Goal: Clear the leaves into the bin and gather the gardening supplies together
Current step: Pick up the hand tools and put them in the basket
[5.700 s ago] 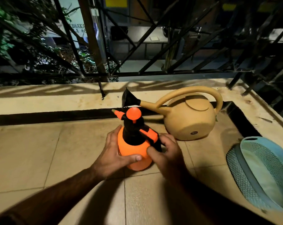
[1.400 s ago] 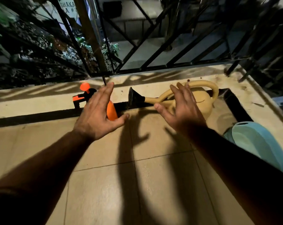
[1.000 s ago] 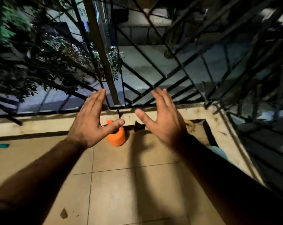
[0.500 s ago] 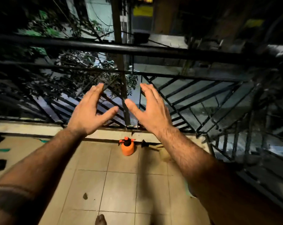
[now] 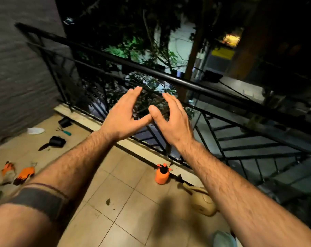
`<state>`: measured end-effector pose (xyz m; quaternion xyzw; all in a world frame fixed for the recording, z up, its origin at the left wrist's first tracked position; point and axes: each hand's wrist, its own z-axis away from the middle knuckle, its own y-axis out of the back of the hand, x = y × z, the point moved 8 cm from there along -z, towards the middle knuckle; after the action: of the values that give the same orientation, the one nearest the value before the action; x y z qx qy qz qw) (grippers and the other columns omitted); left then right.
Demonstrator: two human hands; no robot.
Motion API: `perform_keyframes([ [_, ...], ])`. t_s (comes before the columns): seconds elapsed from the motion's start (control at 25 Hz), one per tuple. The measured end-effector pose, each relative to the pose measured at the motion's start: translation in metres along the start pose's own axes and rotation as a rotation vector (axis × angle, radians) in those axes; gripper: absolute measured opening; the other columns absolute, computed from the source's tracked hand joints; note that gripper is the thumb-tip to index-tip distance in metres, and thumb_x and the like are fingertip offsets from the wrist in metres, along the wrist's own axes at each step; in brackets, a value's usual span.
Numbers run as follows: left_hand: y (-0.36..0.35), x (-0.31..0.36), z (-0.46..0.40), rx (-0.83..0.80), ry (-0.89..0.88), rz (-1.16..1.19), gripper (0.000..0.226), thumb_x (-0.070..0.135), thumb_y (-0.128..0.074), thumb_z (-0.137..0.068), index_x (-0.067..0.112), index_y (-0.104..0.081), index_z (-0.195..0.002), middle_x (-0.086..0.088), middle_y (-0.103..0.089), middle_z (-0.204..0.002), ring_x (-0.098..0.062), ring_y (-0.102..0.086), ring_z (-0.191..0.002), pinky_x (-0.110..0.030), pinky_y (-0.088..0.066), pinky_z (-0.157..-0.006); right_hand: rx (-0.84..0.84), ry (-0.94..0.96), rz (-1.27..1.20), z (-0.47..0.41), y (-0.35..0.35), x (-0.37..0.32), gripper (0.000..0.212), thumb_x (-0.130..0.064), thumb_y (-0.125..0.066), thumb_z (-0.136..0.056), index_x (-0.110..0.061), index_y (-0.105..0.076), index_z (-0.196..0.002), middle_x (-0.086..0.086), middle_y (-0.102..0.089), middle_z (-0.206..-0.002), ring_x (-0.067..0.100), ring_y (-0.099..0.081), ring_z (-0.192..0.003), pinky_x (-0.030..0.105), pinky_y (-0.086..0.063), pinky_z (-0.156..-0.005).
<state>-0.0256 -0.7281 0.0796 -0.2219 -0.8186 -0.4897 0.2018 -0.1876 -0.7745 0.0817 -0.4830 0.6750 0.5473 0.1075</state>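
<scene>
While your left hand (image 5: 123, 120) and right hand (image 5: 172, 120) hover empty, fingers straight, thumbs touching, the tan watering can (image 5: 202, 204) lies below, spout toward the upright orange sprayer (image 5: 162, 174) by the railing (image 5: 195, 84).

Both forearms extend forward and are raised, backs of the hands toward the camera. Left hand (image 5: 121, 118) and right hand (image 5: 172, 120): fingers straight, thumbs angled inward with tips touching or overlapping. Neither hand holds anything. A dark band circles the left upper forearm.
</scene>
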Motion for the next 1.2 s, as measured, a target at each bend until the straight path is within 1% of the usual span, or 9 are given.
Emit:
perform_keyframes([
  [0.16, 0.058, -0.039, 0.018, 0.059, 0.092, -0.053, 0.099, 0.077, -0.049, -0.082, 0.023, -0.022, -0.16, 0.003, -0.023, -0.166, -0.011, -0.014, -0.154, -0.032, -0.014, -0.123, -0.058, 0.07, -0.005, -0.015, -0.037, -0.054, 0.08, -0.072, -0.041, -0.094, -0.023, -0.036, -0.156, -0.002, -0.033, -0.163, 0.014, -0.025, -0.152, 0.045, -0.029, -0.122],
  [0.24, 0.09, -0.059, 0.028, 0.087, 0.117, -0.074, 0.103, 0.08, -0.047, -0.079, 0.023, -0.022, -0.16, 0.002, -0.023, -0.166, -0.012, -0.015, -0.154, -0.034, -0.015, -0.124, -0.072, 0.103, 0.007, -0.025, -0.055, -0.085, 0.078, -0.07, -0.042, -0.095, -0.022, -0.036, -0.156, -0.002, -0.032, -0.163, 0.014, -0.024, -0.152, 0.047, -0.029, -0.122],
  [0.44, 0.175, -0.125, 0.053, 0.153, 0.169, -0.151, 0.103, 0.083, -0.044, -0.079, 0.024, -0.02, -0.16, 0.002, -0.022, -0.167, -0.013, -0.014, -0.154, -0.041, -0.016, -0.125, -0.095, 0.159, 0.045, -0.046, -0.106, -0.155, 0.079, -0.071, -0.04, -0.096, -0.02, -0.035, -0.157, -0.001, -0.032, -0.164, 0.014, -0.024, -0.152, 0.046, -0.027, -0.122],
  [0.56, 0.211, -0.162, 0.065, 0.156, 0.189, -0.179, 0.103, 0.082, -0.043, -0.079, 0.025, -0.018, -0.161, 0.003, -0.02, -0.168, -0.012, -0.011, -0.154, -0.041, -0.015, -0.125, -0.104, 0.155, 0.046, -0.055, -0.14, -0.18, 0.081, -0.073, -0.039, -0.095, -0.021, -0.034, -0.157, -0.001, -0.031, -0.164, 0.013, -0.023, -0.153, 0.046, -0.027, -0.123],
  [0.72, 0.245, -0.208, 0.08, 0.161, 0.23, -0.207, 0.102, 0.079, -0.043, -0.08, 0.024, -0.015, -0.161, 0.002, -0.017, -0.168, -0.013, -0.008, -0.155, -0.032, -0.008, -0.122, -0.137, 0.146, 0.036, -0.067, -0.19, -0.207, 0.082, -0.075, -0.036, -0.094, -0.022, -0.033, -0.157, -0.001, -0.03, -0.164, 0.014, -0.024, -0.152, 0.049, -0.029, -0.121],
  [0.8, 0.257, -0.228, 0.084, 0.174, 0.266, -0.202, 0.101, 0.077, -0.043, -0.08, 0.023, -0.016, -0.162, 0.001, -0.017, -0.168, -0.013, -0.007, -0.155, -0.03, -0.007, -0.121, -0.172, 0.149, 0.028, -0.076, -0.213, -0.215, 0.083, -0.075, -0.037, -0.094, -0.021, -0.033, -0.157, -0.001, -0.03, -0.164, 0.015, -0.024, -0.152, 0.049, -0.029, -0.121],
  [1.0, 0.275, -0.276, 0.081, 0.224, 0.351, -0.243, 0.097, 0.072, -0.045, -0.083, 0.024, -0.014, -0.162, 0.003, -0.015, -0.169, -0.012, -0.007, -0.155, -0.03, -0.007, -0.119, -0.263, 0.205, 0.013, -0.114, -0.273, -0.232, 0.081, -0.072, -0.039, -0.095, -0.02, -0.034, -0.157, 0.0, -0.03, -0.164, 0.015, -0.023, -0.153, 0.048, -0.027, -0.122],
  [1.12, 0.285, -0.306, 0.073, 0.266, 0.436, -0.276, 0.098, 0.074, -0.043, -0.081, 0.027, -0.013, -0.161, 0.004, -0.014, -0.169, -0.01, -0.006, -0.155, -0.033, -0.009, -0.12, -0.337, 0.263, -0.022, -0.146, -0.308, -0.241, 0.081, -0.072, -0.039, -0.095, -0.02, -0.033, -0.157, 0.0, -0.028, -0.165, 0.015, -0.019, -0.154, 0.044, -0.024, -0.123],
  [1.2, 0.291, -0.321, 0.065, 0.302, 0.476, -0.302, 0.099, 0.077, -0.041, -0.08, 0.027, -0.013, -0.161, 0.005, -0.014, -0.168, -0.009, -0.006, -0.154, -0.032, -0.009, -0.119, -0.376, 0.301, -0.042, -0.169, -0.328, -0.247, 0.081, -0.072, -0.039, -0.095, -0.02, -0.033, -0.157, -0.001, -0.028, -0.166, 0.015, -0.017, -0.155, 0.042, -0.023, -0.124],
])
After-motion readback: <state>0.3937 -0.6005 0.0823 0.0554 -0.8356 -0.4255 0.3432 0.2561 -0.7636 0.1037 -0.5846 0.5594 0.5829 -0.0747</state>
